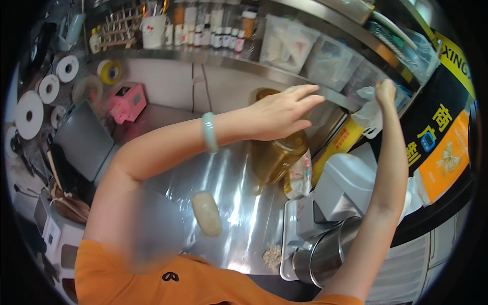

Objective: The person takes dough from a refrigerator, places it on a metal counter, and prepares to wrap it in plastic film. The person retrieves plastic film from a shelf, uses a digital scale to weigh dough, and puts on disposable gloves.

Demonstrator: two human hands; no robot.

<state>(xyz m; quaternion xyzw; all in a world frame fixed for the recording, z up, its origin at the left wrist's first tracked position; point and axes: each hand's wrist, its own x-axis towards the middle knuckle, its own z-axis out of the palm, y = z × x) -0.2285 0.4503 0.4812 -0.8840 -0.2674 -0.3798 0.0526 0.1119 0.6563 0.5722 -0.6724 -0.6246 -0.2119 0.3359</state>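
Observation:
My left hand (291, 113), with a pale green bangle on the wrist, is raised in front of the shelf. Its fingers are spread and hold nothing. Below it stands a large amber plastic jug (277, 160). At the upper right, my right hand (386, 93) reaches up to the shelf's end; its fingers are curled at a clear plastic bag (372, 116) and partly hidden. An oval piece of pale dough (207, 213) lies on the steel worktop (239, 183), in front of me and apart from both hands.
A stand mixer (345, 178) with a steel bowl (325, 256) stands at the right, under my right forearm. Near it are a small crumbly heap (272, 255) and a yellow roll (338, 145). Clear bins (288, 43) and small bottles line the shelf; a pink device (127, 101) sits back left.

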